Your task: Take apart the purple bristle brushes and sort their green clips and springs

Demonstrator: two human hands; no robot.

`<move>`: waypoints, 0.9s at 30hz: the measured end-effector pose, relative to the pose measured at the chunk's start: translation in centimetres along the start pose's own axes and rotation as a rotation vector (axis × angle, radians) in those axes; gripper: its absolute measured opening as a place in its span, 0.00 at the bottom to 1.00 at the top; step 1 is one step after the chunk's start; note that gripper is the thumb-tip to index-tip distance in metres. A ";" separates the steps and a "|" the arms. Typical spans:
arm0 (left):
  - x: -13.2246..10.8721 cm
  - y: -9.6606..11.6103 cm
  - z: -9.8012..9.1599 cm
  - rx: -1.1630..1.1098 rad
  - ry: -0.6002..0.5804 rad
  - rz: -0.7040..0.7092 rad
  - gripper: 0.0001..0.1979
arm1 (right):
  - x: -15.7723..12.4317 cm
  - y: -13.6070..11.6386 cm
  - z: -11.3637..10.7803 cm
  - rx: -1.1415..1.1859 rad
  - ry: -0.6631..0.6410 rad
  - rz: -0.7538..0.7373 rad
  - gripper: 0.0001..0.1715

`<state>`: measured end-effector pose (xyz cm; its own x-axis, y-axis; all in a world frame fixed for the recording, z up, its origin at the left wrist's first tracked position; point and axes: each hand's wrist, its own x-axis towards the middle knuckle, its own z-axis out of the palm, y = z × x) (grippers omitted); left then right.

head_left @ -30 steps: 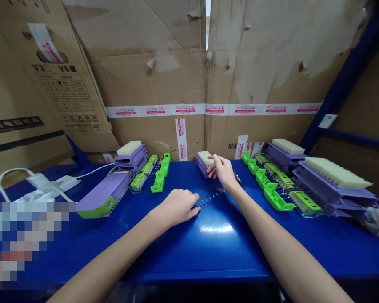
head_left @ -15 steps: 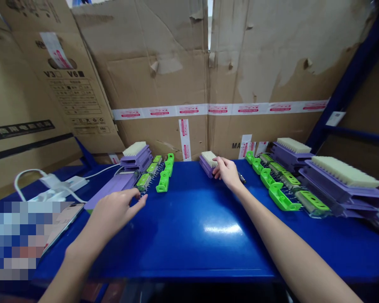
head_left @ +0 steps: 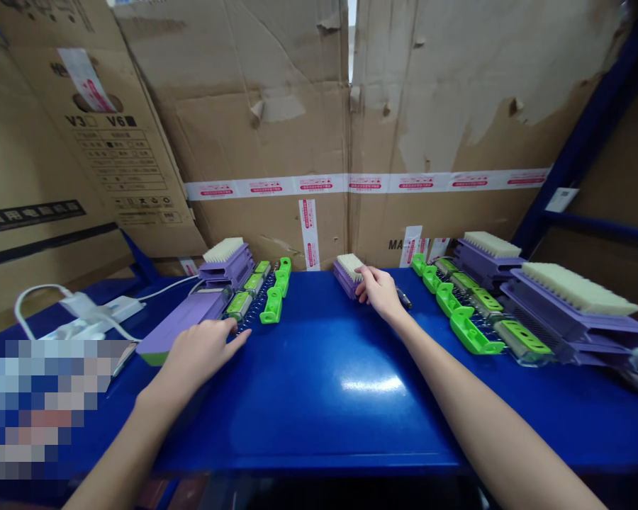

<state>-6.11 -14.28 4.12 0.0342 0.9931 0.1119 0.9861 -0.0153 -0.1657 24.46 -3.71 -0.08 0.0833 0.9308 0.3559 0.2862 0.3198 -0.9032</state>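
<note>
My left hand [head_left: 205, 354] hovers at the left, thumb and fingers apart, holding nothing I can see. Its fingertips are near a row of thin metal pins [head_left: 255, 304] and several clear pieces with lime-green tops [head_left: 239, 305]. Beside the hand lies a long purple case [head_left: 183, 322] with a green end. At the back middle, my right hand [head_left: 380, 290] has curled fingers against the right side of a small purple block with a cream, ridged top [head_left: 349, 265]. Its fingertips are partly hidden. A black pen [head_left: 405, 298] lies just behind the right wrist.
Bright green brackets [head_left: 272, 304] stand in a row at left; more green brackets [head_left: 471, 331] are at right. Larger purple blocks with cream tops [head_left: 582, 287] flank the blue table [head_left: 319, 418]. A white power strip [head_left: 93, 319] sits left. Cardboard [head_left: 266, 142] walls the back.
My left hand has shifted slightly to the right, toward the pins. My right hand stays at the small purple block, its fingers a little closer over the side. The whole view has moved slightly.
</note>
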 end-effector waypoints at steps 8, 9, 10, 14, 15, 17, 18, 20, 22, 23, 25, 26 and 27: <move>0.0 -1.3 -1.2 0.044 0.268 -0.087 0.22 | 0.0 0.0 -0.1 0.009 0.000 -0.004 0.25; 0.1 -1.7 -1.4 0.049 0.298 -0.118 0.21 | 0.0 0.0 -0.1 0.009 0.002 -0.006 0.25; 0.1 -2.2 -1.6 0.049 0.309 -0.147 0.22 | 0.0 0.0 0.0 0.010 0.003 -0.008 0.25; 0.4 -4.0 -1.8 0.054 0.275 -0.241 0.25 | 0.0 0.0 0.0 0.006 0.014 -0.015 0.26; 0.5 -4.4 -1.7 0.059 0.257 -0.251 0.27 | 0.0 0.0 0.0 0.003 0.020 -0.018 0.27; 0.6 -5.0 -1.2 0.045 0.205 -0.257 0.30 | 0.0 0.0 0.0 -0.006 0.031 -0.026 0.27; 0.6 -5.2 -1.0 0.025 0.175 -0.255 0.32 | 0.0 -0.1 -0.1 -0.015 0.041 -0.035 0.28; 0.6 -5.4 -0.5 -0.017 0.135 -0.256 0.35 | -0.1 -0.2 -0.3 -0.074 0.096 -0.068 0.27; 0.6 -5.5 -0.2 -0.035 0.129 -0.272 0.36 | -0.3 -0.4 -0.5 -0.207 0.186 -0.123 0.25; 0.6 -5.5 -0.1 -0.033 0.125 -0.286 0.37 | -0.4 -0.5 -0.6 -0.294 0.231 -0.154 0.24; 0.6 -5.7 -0.1 -0.039 0.091 -0.317 0.39 | -0.5 -0.6 -0.6 -0.463 0.296 -0.214 0.22; 0.6 -5.7 -0.2 -0.052 0.062 -0.326 0.39 | -0.6 -0.7 -0.6 -0.534 0.314 -0.239 0.22; 0.5 -5.8 -0.3 -0.066 0.036 -0.334 0.40 | -0.6 -0.6 -0.5 -0.591 0.325 -0.260 0.23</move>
<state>-11.76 -13.70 5.42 -0.2876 0.9400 0.1836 0.9522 0.3012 -0.0505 24.73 -4.60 0.37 0.1954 0.7084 0.6783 0.7962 0.2892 -0.5314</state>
